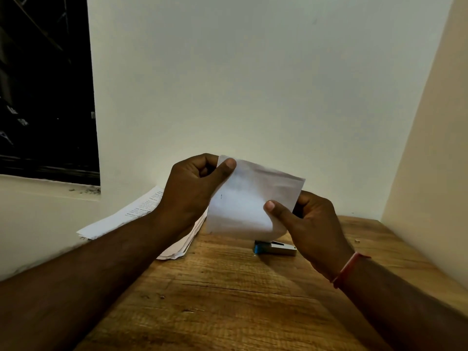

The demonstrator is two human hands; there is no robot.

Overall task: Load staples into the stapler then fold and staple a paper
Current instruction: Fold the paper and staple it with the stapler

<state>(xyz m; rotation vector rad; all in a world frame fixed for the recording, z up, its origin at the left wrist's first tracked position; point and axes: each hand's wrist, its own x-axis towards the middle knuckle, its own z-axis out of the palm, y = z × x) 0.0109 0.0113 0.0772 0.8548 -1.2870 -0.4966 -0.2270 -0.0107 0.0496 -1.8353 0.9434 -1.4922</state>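
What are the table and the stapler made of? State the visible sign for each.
The table: wood or wood-look laminate, matte; brown grain lines and cracks show. The stapler: seemingly metal body, grey with a dull sheen; its blue end is likely plastic.

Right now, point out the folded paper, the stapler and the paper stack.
folded paper (243, 198), head view, middle of its front face.
stapler (281, 250), head view, its metal side.
paper stack (131, 214), head view, printed top sheet.
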